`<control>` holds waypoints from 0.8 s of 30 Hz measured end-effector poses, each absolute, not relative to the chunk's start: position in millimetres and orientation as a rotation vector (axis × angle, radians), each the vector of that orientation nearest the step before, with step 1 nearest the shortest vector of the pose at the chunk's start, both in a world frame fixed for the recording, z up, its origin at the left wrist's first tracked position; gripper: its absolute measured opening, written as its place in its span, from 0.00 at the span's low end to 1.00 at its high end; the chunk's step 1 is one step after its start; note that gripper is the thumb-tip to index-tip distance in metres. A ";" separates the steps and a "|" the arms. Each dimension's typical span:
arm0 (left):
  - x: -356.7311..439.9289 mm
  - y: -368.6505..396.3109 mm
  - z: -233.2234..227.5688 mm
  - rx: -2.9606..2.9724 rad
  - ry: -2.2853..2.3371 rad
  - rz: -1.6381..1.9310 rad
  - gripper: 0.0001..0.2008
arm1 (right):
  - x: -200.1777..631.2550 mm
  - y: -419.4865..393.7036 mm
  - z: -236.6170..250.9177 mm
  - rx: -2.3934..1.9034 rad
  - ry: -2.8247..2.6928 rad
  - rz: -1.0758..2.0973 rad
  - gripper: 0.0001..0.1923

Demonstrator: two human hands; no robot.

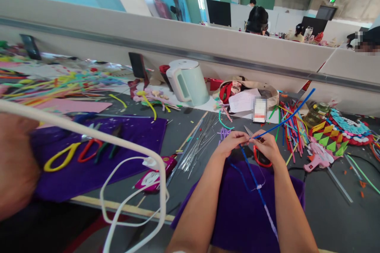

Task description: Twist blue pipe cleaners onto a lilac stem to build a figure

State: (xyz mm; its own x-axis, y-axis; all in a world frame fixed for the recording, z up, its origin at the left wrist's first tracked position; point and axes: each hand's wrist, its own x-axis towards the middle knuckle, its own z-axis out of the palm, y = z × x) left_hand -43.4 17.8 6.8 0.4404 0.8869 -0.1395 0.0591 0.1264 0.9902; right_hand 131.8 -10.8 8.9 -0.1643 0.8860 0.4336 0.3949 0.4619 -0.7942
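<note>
A blue pipe cleaner (289, 119) runs from between my hands up to the right. My left hand (233, 142) and my right hand (266, 145) meet with fingertips pinched around its lower end. Below them hangs a blue stem (248, 165) with a loose side loop and a whitish tie partway down; its lower part (270, 218) is wrapped pale lilac. A purple cloth (237, 213) lies under my forearms. Scissors (262, 159) with red-and-black handles rest just behind my right hand, partly hidden by it. Exactly what the fingertips cover is hidden.
On the left are a white cable (124, 136), another person's arm (18, 162), and yellow-handled scissors (62, 157) on purple cloth. Metal wires (197, 148) lie left of my hands. A kettle (197, 85) stands behind; a pink glue gun (319, 156) is right.
</note>
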 end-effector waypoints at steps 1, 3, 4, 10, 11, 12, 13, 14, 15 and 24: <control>-43.2 17.7 6.9 1.311 0.947 0.761 0.14 | 131.2 -9.8 7.5 -1.101 -1.733 0.665 0.10; -42.5 17.4 8.0 1.311 0.940 0.770 0.14 | 129.9 -8.1 5.6 -1.105 -1.686 0.688 0.10; -42.1 17.1 8.8 1.312 0.937 0.778 0.14 | 129.2 -7.4 5.0 -1.106 -1.663 0.699 0.10; -39.9 14.6 11.9 1.378 0.930 0.837 0.13 | 127.9 -5.4 3.6 -1.171 -1.470 0.835 0.14; -39.6 14.3 12.1 1.396 0.926 0.843 0.13 | 128.2 -5.3 4.0 -1.182 -1.449 0.866 0.14; -39.2 13.9 12.4 1.416 0.923 0.848 0.13 | 128.7 -5.4 4.7 -1.183 -1.433 0.900 0.14; -38.8 13.3 12.9 1.436 0.918 0.853 0.13 | 129.1 -5.5 5.5 -1.175 -1.419 0.934 0.15; -38.4 12.7 13.8 1.456 0.910 0.862 0.13 | 129.4 -5.7 6.4 -1.160 -1.404 0.967 0.15; -37.9 12.0 15.0 1.476 0.899 0.876 0.13 | 129.7 -5.9 7.3 -1.141 -1.388 0.999 0.16; -28.7 6.1 22.8 1.532 0.841 1.035 0.11 | 127.8 -6.8 10.9 -1.073 -1.260 1.079 0.15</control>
